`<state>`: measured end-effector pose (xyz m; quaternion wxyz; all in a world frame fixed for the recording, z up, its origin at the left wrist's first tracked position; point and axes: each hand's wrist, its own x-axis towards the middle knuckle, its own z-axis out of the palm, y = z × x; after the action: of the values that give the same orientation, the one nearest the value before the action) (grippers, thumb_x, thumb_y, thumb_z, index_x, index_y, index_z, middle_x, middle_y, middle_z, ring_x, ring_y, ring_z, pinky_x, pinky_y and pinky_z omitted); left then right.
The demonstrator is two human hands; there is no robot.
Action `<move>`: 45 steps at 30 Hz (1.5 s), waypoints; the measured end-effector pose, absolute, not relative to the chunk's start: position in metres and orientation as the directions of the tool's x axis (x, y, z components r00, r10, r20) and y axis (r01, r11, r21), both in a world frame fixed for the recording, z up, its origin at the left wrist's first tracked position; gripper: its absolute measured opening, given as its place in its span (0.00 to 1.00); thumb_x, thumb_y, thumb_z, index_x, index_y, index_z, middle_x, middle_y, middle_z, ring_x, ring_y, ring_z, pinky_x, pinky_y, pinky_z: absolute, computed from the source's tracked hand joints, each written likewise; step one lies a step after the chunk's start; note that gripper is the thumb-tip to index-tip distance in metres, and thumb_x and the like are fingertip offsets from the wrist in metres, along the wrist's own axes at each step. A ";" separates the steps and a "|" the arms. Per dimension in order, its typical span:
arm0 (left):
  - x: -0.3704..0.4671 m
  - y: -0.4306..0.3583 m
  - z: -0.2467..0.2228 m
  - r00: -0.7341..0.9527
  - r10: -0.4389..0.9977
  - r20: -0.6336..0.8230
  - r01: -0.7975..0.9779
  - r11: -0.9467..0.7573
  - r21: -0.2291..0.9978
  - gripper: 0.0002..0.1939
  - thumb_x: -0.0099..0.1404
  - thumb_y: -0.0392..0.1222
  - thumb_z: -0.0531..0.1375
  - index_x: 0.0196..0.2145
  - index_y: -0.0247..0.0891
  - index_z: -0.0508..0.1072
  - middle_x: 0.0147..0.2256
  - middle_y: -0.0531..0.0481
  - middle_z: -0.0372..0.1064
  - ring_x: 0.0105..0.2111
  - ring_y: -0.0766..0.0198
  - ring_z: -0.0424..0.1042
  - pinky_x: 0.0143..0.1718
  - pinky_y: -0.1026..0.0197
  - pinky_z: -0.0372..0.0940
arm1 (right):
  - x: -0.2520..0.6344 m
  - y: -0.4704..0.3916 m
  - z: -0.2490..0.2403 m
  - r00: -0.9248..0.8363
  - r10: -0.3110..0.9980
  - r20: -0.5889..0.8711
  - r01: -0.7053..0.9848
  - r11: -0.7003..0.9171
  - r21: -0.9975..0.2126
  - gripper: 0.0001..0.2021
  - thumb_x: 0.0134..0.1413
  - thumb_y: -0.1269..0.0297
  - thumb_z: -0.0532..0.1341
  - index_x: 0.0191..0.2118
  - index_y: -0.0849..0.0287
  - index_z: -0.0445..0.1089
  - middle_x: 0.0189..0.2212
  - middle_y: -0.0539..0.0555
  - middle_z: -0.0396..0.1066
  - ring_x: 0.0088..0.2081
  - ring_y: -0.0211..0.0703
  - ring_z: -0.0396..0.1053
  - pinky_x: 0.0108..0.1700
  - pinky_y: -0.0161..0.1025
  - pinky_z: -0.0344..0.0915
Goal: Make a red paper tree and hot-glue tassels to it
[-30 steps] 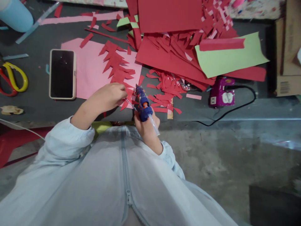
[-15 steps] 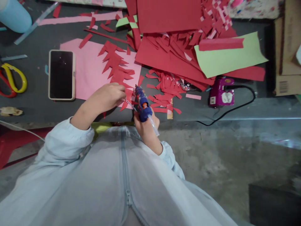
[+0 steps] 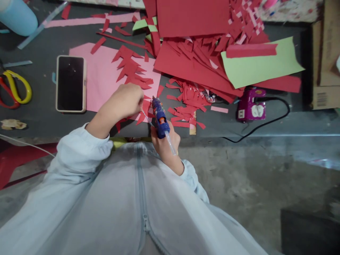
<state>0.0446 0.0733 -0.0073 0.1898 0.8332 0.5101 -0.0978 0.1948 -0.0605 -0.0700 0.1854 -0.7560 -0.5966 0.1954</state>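
Note:
A blue hot glue gun (image 3: 160, 122) is gripped in my right hand (image 3: 170, 145), its nozzle pointing away from me and a clear glue stick (image 3: 170, 143) jutting from its back end. My left hand (image 3: 129, 99) is closed in a pinch on a thin, light strand (image 3: 146, 117) that runs toward the right hand. Whether the strand is wire or thread I cannot tell. Beneath the left hand lies a jagged red paper cutout (image 3: 130, 69) on a pink paper sheet (image 3: 102, 76), partly hidden by that hand.
A phone (image 3: 70, 84) lies left of the pink sheet, with yellow-and-red-handled scissors (image 3: 25, 90) further left. Red paper scraps (image 3: 190, 97) spread right of the glue gun. A purple box with a plugged-in black cable (image 3: 251, 106) sits near the table's front edge.
My left hand has risen slightly and drawn the strand straighter. My right hand with the glue gun has barely moved. The whole view has shifted a little.

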 end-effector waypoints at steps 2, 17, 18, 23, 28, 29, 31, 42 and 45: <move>0.049 0.074 -0.004 0.429 0.821 -0.377 0.903 -0.382 0.196 0.06 0.54 0.32 0.60 0.24 0.36 0.76 0.20 0.48 0.70 0.26 0.60 0.69 0.29 0.59 0.58 | 0.195 -0.061 -0.070 0.219 0.974 -0.065 0.831 -0.220 -0.510 0.20 0.59 0.50 0.55 0.47 0.60 0.71 0.30 0.56 0.73 0.26 0.46 0.69 0.30 0.38 0.58; 0.058 0.072 -0.002 0.244 0.855 -0.457 0.967 -0.178 0.183 0.07 0.54 0.33 0.59 0.29 0.33 0.78 0.28 0.43 0.74 0.36 0.52 0.74 0.38 0.57 0.64 | 0.197 -0.064 -0.077 0.181 0.980 -0.077 0.873 -0.196 -0.446 0.20 0.60 0.52 0.53 0.49 0.61 0.69 0.34 0.57 0.74 0.27 0.44 0.69 0.29 0.36 0.57; 0.058 0.072 -0.001 0.248 0.854 -0.458 0.966 -0.184 0.180 0.07 0.54 0.33 0.59 0.29 0.33 0.78 0.28 0.42 0.75 0.36 0.53 0.74 0.39 0.57 0.63 | 0.197 -0.064 -0.077 0.180 0.981 -0.075 0.873 -0.195 -0.447 0.20 0.60 0.52 0.54 0.49 0.60 0.69 0.34 0.57 0.74 0.26 0.44 0.69 0.29 0.36 0.57; 0.059 0.071 -0.002 0.235 0.870 -0.433 0.967 -0.166 0.192 0.07 0.55 0.32 0.59 0.29 0.34 0.77 0.28 0.44 0.74 0.36 0.52 0.74 0.39 0.57 0.63 | 0.197 -0.066 -0.074 0.220 0.974 -0.057 0.862 -0.222 -0.455 0.20 0.60 0.51 0.55 0.48 0.60 0.70 0.31 0.56 0.73 0.27 0.44 0.69 0.29 0.36 0.58; 0.060 0.070 -0.004 0.240 0.870 -0.432 0.965 -0.163 0.207 0.06 0.53 0.28 0.59 0.26 0.33 0.75 0.25 0.43 0.72 0.36 0.48 0.75 0.38 0.56 0.62 | 0.200 -0.072 -0.069 0.280 0.958 -0.060 0.842 -0.275 -0.464 0.18 0.58 0.51 0.57 0.45 0.61 0.71 0.28 0.56 0.72 0.27 0.46 0.70 0.30 0.37 0.59; 0.060 0.070 -0.004 0.243 0.871 -0.426 0.964 -0.168 0.207 0.06 0.52 0.28 0.58 0.26 0.33 0.76 0.26 0.43 0.72 0.36 0.48 0.76 0.38 0.56 0.62 | 0.201 -0.073 -0.068 0.278 0.959 -0.064 0.842 -0.275 -0.464 0.18 0.58 0.51 0.57 0.44 0.61 0.72 0.28 0.56 0.72 0.27 0.46 0.70 0.30 0.37 0.59; 0.060 0.070 -0.004 0.248 0.873 -0.420 0.963 -0.175 0.204 0.07 0.52 0.28 0.58 0.27 0.33 0.76 0.27 0.42 0.73 0.36 0.49 0.76 0.38 0.56 0.62 | 0.205 -0.076 -0.065 0.286 0.956 -0.070 0.841 -0.286 -0.459 0.18 0.58 0.51 0.56 0.43 0.61 0.72 0.28 0.56 0.72 0.26 0.46 0.69 0.29 0.37 0.59; 0.060 0.070 -0.005 0.261 0.865 -0.429 0.964 -0.207 0.168 0.10 0.55 0.31 0.57 0.30 0.35 0.79 0.25 0.45 0.73 0.36 0.50 0.75 0.40 0.54 0.64 | 0.233 -0.094 -0.068 0.463 0.885 -0.046 0.737 -0.414 -0.535 0.23 0.55 0.42 0.55 0.39 0.59 0.73 0.25 0.56 0.73 0.26 0.49 0.72 0.30 0.43 0.66; 0.059 0.071 -0.005 0.255 0.864 -0.433 0.966 -0.206 0.156 0.11 0.55 0.31 0.57 0.32 0.35 0.79 0.27 0.44 0.74 0.37 0.50 0.75 0.41 0.54 0.65 | 0.232 -0.087 -0.068 0.426 0.899 -0.103 0.677 -0.393 -0.623 0.24 0.57 0.41 0.55 0.39 0.58 0.73 0.27 0.56 0.75 0.25 0.48 0.73 0.32 0.45 0.69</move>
<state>0.0594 0.0706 -0.0046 0.2004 0.7663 0.5972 -0.1267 0.2321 -0.0871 -0.0679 0.2541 -0.8053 -0.4890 0.2184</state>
